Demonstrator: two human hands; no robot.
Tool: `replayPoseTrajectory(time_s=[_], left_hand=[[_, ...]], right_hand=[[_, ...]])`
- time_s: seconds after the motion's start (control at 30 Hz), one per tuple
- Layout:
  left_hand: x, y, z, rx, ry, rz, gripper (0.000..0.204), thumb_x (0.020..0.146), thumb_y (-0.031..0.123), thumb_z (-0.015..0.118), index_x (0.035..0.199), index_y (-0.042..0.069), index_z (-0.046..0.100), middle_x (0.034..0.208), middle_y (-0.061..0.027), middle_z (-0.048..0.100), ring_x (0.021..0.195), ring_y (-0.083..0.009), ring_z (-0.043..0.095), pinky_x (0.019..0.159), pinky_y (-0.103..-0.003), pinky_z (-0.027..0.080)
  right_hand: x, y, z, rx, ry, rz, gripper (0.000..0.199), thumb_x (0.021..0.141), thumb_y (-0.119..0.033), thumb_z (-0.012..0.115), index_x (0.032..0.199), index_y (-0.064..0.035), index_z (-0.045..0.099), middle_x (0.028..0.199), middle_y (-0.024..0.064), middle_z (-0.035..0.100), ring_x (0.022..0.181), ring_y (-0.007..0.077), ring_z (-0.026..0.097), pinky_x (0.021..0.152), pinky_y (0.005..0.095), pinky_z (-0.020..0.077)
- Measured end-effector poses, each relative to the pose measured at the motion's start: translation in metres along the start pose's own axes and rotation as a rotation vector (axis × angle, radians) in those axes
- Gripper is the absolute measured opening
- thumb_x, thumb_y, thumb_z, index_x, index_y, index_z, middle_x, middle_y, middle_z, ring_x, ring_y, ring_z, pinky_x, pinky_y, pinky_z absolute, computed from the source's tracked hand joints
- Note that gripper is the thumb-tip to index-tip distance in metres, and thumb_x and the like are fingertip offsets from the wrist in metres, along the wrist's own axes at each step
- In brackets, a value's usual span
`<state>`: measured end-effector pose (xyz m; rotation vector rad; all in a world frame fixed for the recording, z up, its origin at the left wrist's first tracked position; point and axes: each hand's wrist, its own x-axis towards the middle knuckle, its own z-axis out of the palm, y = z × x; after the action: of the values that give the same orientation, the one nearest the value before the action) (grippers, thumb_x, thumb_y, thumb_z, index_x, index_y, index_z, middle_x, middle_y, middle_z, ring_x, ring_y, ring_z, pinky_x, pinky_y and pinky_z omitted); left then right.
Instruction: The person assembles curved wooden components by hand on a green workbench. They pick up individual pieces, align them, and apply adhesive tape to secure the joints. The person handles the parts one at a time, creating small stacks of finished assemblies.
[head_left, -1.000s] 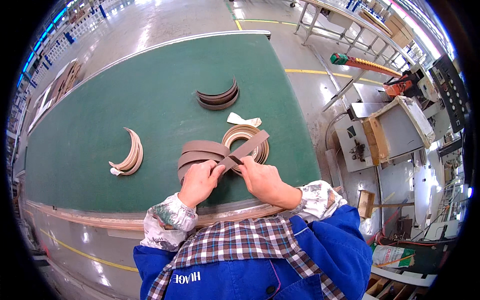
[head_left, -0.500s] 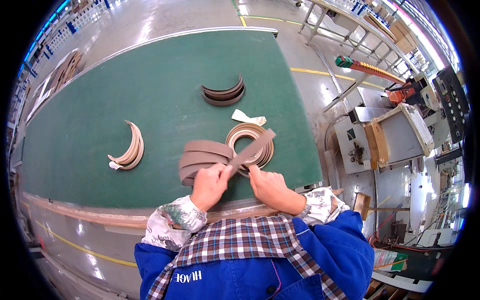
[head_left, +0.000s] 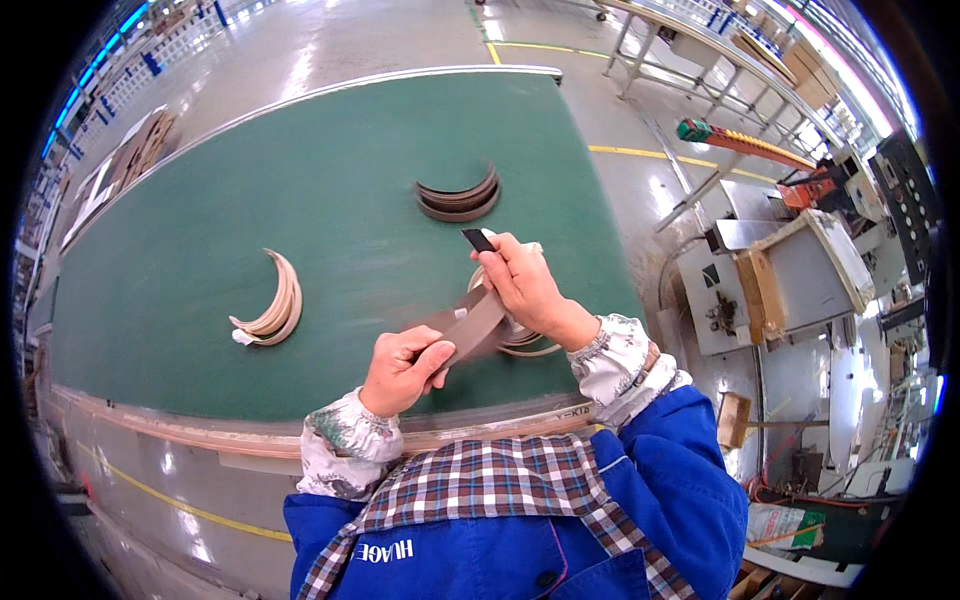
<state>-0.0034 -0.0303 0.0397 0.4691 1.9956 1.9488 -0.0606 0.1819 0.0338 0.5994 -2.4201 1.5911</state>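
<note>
Both hands pinch one curved grey-brown strip [head_left: 470, 325] above the green worktop's [head_left: 250, 180] near edge: left hand [head_left: 400, 368] low, right hand [head_left: 525, 285] high. Two curved stacks [head_left: 268, 305] [head_left: 458, 197] lie well apart.

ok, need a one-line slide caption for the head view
Both hands, left hand and right hand, hold a curved brown strip above a green table bearing stacked curved strips.

We note a green-topped table [head_left: 300, 180]; on it lie a tan crescent stack [head_left: 272, 305], a dark curved stack [head_left: 458, 197], and pale rings [head_left: 520, 335] near its front edge.
</note>
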Motion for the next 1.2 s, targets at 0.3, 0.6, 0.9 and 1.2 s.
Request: replayPoseTrajectory(time_s=[0.3, 0.6, 0.9, 1.2], left_hand=[[-0.003, -0.012, -0.007, -0.201, 0.041, 0.323, 0.018, 0.092, 0.013, 0.057, 0.081, -0.002, 0.06, 0.063, -0.0052, 0.062, 0.051, -0.0089, 0.055, 0.048, -0.022, 0.044], [-0.003, 0.004, -0.012, -0.058, 0.211, 0.115, 0.022, 0.089, 0.015, 0.06, 0.075, -0.002, 0.061, 0.055, -0.0048, 0.06, 0.044, -0.0096, 0.053, 0.042, -0.023, 0.041], [0.012, -0.012, -0.002, 0.32, 0.401, -0.068, 0.027, 0.088, 0.02, 0.062, 0.073, -0.003, 0.063, 0.048, -0.0044, 0.055, 0.039, -0.0069, 0.048, 0.039, -0.025, 0.036], [0.009, -0.015, 0.002, 0.463, 0.339, 0.008, 0.024, 0.086, 0.02, 0.064, 0.077, -0.002, 0.064, 0.052, -0.0114, 0.057, 0.043, -0.015, 0.057, 0.044, -0.029, 0.042]], right_hand=[[0.004, -0.038, 0.033, 0.448, -0.144, 0.048, 0.018, 0.097, -0.019, 0.045, 0.104, -0.0034, 0.051, 0.063, 0.0, 0.05, 0.055, 0.0072, 0.046, 0.05, 0.0233, 0.0375], [0.033, -0.047, 0.023, -0.084, 0.041, -0.019, 0.018, 0.091, -0.018, 0.056, 0.102, -0.005, 0.051, 0.068, 0.015, 0.059, 0.059, 0.0354, 0.059, 0.048, 0.0432, 0.0444], [0.112, 0.018, 0.015, -0.902, 0.133, -0.413, 0.016, 0.084, -0.02, 0.06, 0.093, -0.0099, 0.051, 0.059, 0.0069, 0.057, 0.054, 0.0268, 0.057, 0.055, 0.0386, 0.0463], [0.214, 0.163, 0.044, -1.039, 0.143, -0.526, 0.007, 0.088, -0.017, 0.05, 0.09, -0.0117, 0.046, 0.064, 0.0026, 0.058, 0.061, 0.0211, 0.061, 0.056, 0.0335, 0.0459]])
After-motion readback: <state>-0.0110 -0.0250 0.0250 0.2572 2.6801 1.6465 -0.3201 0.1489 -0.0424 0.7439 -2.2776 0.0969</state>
